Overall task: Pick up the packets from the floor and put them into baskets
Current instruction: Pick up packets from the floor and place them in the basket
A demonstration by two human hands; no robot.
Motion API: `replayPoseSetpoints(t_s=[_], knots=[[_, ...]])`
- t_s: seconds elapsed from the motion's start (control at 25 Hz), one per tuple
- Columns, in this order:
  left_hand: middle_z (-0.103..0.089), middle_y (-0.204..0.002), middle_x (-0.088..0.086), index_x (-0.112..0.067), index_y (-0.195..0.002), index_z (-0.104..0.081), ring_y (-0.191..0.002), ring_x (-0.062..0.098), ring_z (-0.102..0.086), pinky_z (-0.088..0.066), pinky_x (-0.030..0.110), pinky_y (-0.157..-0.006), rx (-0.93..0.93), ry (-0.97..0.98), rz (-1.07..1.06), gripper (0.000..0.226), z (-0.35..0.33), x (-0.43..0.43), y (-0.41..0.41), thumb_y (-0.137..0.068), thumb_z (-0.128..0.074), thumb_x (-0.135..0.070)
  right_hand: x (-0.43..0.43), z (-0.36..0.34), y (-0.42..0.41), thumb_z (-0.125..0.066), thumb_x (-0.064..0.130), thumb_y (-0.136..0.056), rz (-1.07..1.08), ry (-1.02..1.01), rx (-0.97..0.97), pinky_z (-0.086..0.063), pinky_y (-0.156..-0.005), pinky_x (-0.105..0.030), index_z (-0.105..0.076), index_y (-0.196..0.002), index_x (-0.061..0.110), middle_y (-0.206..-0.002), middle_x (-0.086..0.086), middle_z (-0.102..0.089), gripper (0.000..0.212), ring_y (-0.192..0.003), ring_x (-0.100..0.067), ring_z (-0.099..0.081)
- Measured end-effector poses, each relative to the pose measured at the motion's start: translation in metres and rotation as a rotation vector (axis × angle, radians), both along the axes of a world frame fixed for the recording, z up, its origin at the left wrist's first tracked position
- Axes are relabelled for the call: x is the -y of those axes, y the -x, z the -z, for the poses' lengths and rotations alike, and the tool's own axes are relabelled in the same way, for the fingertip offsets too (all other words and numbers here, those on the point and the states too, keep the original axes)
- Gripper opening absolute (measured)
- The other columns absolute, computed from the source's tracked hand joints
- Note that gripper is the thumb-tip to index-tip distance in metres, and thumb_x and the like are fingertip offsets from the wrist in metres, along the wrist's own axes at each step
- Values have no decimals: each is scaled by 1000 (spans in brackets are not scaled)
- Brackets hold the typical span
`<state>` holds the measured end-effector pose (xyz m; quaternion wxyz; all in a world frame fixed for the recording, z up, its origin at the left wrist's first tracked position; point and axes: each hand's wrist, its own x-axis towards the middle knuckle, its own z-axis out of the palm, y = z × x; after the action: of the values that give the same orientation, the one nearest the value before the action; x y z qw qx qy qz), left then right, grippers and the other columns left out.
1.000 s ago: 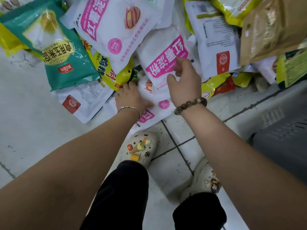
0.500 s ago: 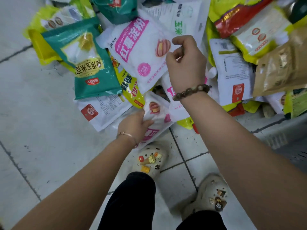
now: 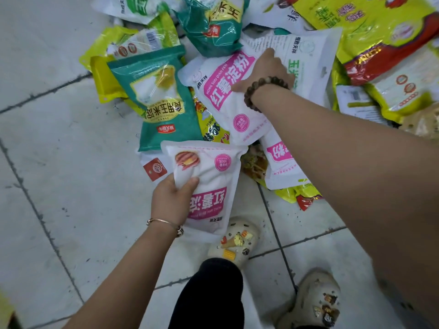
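Note:
A heap of food packets lies on the tiled floor. My left hand (image 3: pixel 172 198) grips a white packet with pink lettering (image 3: pixel 209 186) by its left edge and holds it lifted above the floor, near my left shoe. My right hand (image 3: pixel 266 70) reaches further into the heap and grasps a second white and pink packet (image 3: pixel 228 100) at its upper right edge; my fingers are hidden behind it. A third white and pink packet (image 3: pixel 281 162) lies partly under my right forearm. No basket is in view.
A green packet (image 3: pixel 161 100) lies left of the white ones, another green one (image 3: pixel 213 22) behind. Yellow and red packets (image 3: pixel 370 32) pile up at the upper right. My two cream shoes (image 3: pixel 235 241) stand on the grey floor tiles (image 3: pixel 59 162) just below the heap.
My left hand has lifted its white packet off the floor and drawn it toward me. My right hand has moved up to the larger white and pink packet and taken hold of it.

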<state>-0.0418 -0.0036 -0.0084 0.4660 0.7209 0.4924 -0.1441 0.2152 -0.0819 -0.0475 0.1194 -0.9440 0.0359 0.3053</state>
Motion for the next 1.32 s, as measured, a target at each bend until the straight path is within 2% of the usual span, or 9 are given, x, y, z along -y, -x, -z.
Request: replayPoseSetpoints(t_s=[0.16, 0.32, 0.44, 0.64, 0.76, 0.84, 0.96, 1.2, 1.32], knots=[[-62, -71, -11, -20, -84, -63, -69, 12, -61, -45, 22, -63, -11, 29, -114, 4, -6, 7, 4, -88, -63, -22, 2, -10, 4, -62, 32, -87, -77, -70, -136, -45, -80, -25, -55, -110, 8, -113, -5, -62, 33, -93, -19, -56], [-65, -80, -4, -15, -91, -67, -75, 15, -61, -43, 24, -69, 7, 28, -90, 6, -31, 23, 8, -87, -63, -18, 44, -42, 28, -68, 31, -82, 127, -253, -23, -40, -73, -23, -59, -110, 6, -112, -7, -63, 39, -95, -19, -56], [-63, -82, -3, -20, -92, -65, -71, 10, -60, -42, 23, -72, 44, 22, -130, 6, -54, 38, 5, -87, -64, -18, 105, -73, 59, -72, 24, -78, 386, -403, 27, -48, -82, -29, -63, -108, 7, -108, -6, -65, 36, -101, -20, -60], [-65, -90, 1, -16, -101, -68, -85, 18, -63, -47, 30, -78, 133, -48, -159, 18, -106, 78, -10, -85, -65, -24, 207, -156, 120, -73, 11, -77, 727, -611, 140, -51, -65, -19, -65, -89, 18, -85, 6, -66, 16, -75, -1, -65], [-65, -89, 0, -13, -100, -69, -86, 16, -62, -45, 27, -77, 177, -130, -95, 21, -148, 105, -24, -85, -64, -26, 250, -208, 151, -66, 22, -86, 892, -672, 215, -50, -55, -12, -67, -86, 18, -79, 11, -69, 4, -64, 9, -63], [-66, -80, -8, -22, -90, -67, -75, 2, -63, -48, 18, -70, 257, -80, -37, 6, -182, 129, -32, -87, -63, -23, 277, -247, 166, -61, 27, -89, 1014, -688, 259, -49, -51, -15, -65, -76, 23, -66, 16, -69, 14, -62, 4, -64], [-63, -66, -26, -33, -81, -62, -61, -17, -58, -43, 3, -55, 359, -27, 114, 18, -234, 168, -39, -88, -62, -15, 316, -301, 187, -60, 25, -90, 1101, -685, 332, -47, -48, -13, -63, -71, 27, -62, 22, -67, 19, -58, 5, -63], [-63, -63, -33, -34, -78, -65, -60, -15, -59, -46, 5, -55, 455, 66, 314, 21, -308, 250, -53, -87, -63, -15, 410, -375, 244, -62, 23, -88, 1406, -760, 495, -55, -58, -25, -73, -73, 28, -81, 7, -74, 20, -73, -13, -71], [-63, -61, -30, -32, -80, -64, -60, -16, -59, -43, 3, -54, 517, 104, 481, 19, -335, 309, -64, -84, -67, -14, 460, -396, 267, -61, 22, -89, 1480, -722, 598, -53, -55, -20, -74, -72, 35, -76, 12, -73, 25, -70, -8, -70]])
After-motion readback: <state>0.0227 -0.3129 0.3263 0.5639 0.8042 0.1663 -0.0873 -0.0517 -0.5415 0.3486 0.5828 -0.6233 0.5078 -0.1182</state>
